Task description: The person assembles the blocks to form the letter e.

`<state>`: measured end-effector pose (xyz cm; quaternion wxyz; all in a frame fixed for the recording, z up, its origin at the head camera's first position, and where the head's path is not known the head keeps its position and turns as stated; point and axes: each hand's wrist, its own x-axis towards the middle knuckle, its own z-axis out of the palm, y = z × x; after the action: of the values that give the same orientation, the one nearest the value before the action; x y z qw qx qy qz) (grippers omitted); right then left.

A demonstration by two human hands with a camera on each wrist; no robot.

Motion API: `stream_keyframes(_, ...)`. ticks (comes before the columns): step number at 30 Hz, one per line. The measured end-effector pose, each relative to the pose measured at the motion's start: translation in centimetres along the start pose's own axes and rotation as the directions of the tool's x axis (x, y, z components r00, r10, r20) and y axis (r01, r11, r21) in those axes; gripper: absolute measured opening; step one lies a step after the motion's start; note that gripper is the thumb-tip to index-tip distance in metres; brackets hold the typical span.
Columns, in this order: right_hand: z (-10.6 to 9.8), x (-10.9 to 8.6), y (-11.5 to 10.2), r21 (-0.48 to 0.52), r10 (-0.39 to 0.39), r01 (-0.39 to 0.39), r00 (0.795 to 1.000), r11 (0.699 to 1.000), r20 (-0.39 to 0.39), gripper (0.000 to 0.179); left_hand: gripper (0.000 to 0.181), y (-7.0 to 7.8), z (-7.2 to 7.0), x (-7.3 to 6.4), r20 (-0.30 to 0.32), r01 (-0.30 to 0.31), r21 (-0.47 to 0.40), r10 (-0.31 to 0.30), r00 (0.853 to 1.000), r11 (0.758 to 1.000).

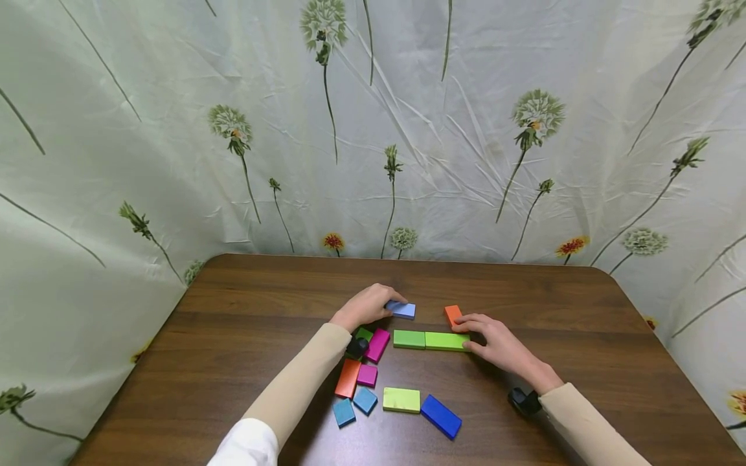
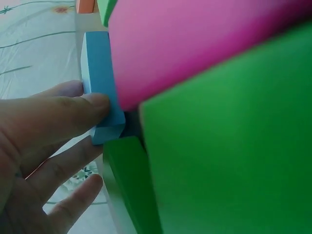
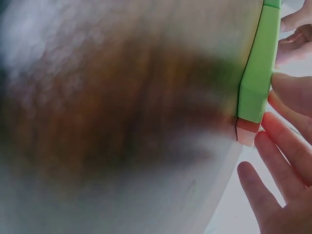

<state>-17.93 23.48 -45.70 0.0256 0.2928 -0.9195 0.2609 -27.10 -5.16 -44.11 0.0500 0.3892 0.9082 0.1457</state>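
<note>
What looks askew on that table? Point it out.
Most clearly the dark blue block: it slants, just right of the yellow-green block, which runs roughly parallel to the far table edge. Nothing looks spilled or damaged.

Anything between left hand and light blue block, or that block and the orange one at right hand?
Nothing visible. The left hand pinches the light blue block; only bare tabletop separates it from the orange block. The green row lies nearer the person.

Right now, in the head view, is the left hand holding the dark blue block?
No, the left hand pinches the light blue block, while the dark blue block lies apart from it.
</note>
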Motion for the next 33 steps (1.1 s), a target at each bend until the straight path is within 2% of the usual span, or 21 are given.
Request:
stream_keyframes(5, -0.1, 0.0, 0.0, 0.005, -0.007, 0.007, 1.000, 1.000, 0.000, 0.029, 0.033, 0.2, 0.0, 0.7, -0.009, -0.004, 0.005, 0.004, 1.000, 1.000)
stream_keyframes(15, -0.1, 0.0, 0.2, -0.001, -0.036, 0.036, 0.999, 0.999, -0.016, 0.029, 0.034, 1.2, -0.3, 3.1, -0.001, 0.007, -0.008, -0.007, 1.000, 1.000)
stream_keyframes(23, -0.1, 0.0, 0.2, 0.005, -0.010, 0.010, 1.000, 1.000, -0.003, 0.029, 0.032, 2.4, 0.0, 5.2, 0.007, 0.000, 0.033, 0.000, 1.000, 0.999)
stream_keyframes(33, -0.2, 0.0, 0.1, 0.008, -0.004, 0.004, 1.000, 1.000, 0.011, 0.027, 0.032, 2.8, 0.6, 6.6, 0.026, 0.039, 0.041, -0.040, 0.999, 0.998)
